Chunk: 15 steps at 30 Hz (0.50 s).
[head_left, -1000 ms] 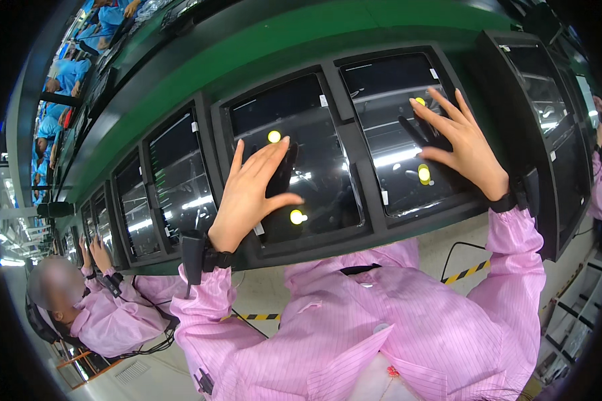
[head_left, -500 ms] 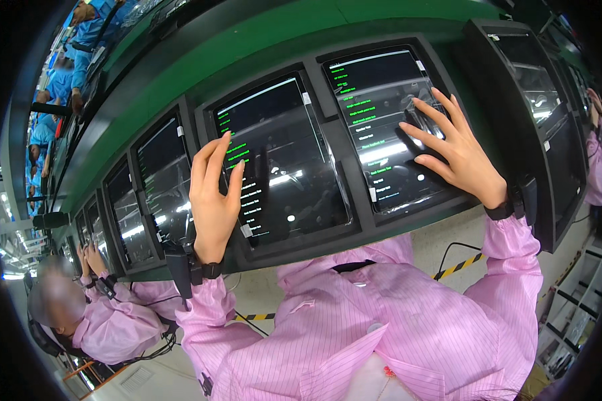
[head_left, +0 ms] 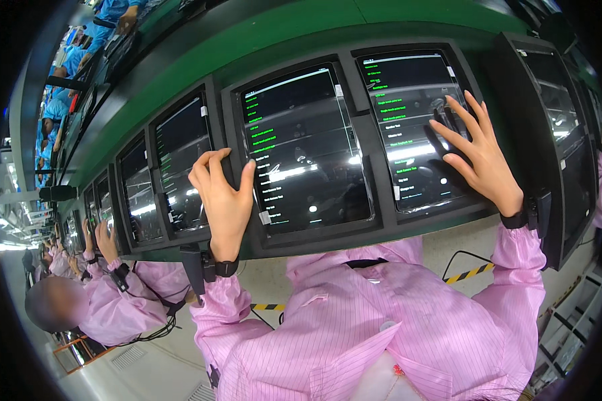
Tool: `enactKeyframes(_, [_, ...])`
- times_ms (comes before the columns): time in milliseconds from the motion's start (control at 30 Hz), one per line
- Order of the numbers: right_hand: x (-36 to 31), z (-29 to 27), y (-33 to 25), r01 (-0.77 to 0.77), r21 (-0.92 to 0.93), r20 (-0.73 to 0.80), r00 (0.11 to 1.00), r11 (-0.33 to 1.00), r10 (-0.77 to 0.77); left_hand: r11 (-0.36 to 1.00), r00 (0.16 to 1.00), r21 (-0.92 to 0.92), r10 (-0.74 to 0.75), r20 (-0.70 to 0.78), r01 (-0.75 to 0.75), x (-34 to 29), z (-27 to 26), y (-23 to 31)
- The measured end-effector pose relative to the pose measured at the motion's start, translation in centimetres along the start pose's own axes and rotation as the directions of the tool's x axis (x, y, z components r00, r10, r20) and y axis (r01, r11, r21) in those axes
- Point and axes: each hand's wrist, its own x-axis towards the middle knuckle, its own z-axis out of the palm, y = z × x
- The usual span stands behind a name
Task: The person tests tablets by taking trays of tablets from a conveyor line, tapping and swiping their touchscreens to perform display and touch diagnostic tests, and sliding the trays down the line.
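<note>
Two tablets with dark screens lie in black frames before me, each showing a list of green and white lines. My left hand (head_left: 224, 204) holds nothing; its fingers are bent and apart, over the black border left of the middle tablet (head_left: 314, 180), with the thumb near that screen's left edge. My right hand (head_left: 483, 160) is open, fingers spread, over the right side of the right tablet (head_left: 408, 184). I cannot tell whether its fingertips touch the glass. Clear film with glare covers both screens. Each of my wrists wears a black band with a small device.
More tablets in black frames, such as a tablet (head_left: 182, 160), continue leftward along the green bench (head_left: 267, 40). At the right stands a raised black frame (head_left: 548, 134) with a screen. A person in pink (head_left: 134, 294) works at the left; people in blue are beyond the bench.
The view has shifted, so the tablets sit farther right. My left hand has moved off the middle tablet's list toward its left border. My right hand has moved toward the right tablet's right edge.
</note>
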Motion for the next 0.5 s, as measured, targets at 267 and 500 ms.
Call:
enactKeyframes(267, [-0.3,0.0,0.4,-0.038,0.001,-0.036,0.999,0.999,0.038,0.993,1.0,0.117,-0.012,0.006,0.012,0.1,0.8,0.4])
enactKeyframes(500, [-0.2,1.3,2.4,-0.284,0.18,-0.161,0.936,0.942,0.313,0.997,0.998,0.045,-0.056,-0.026,0.057,0.1,0.0,0.9])
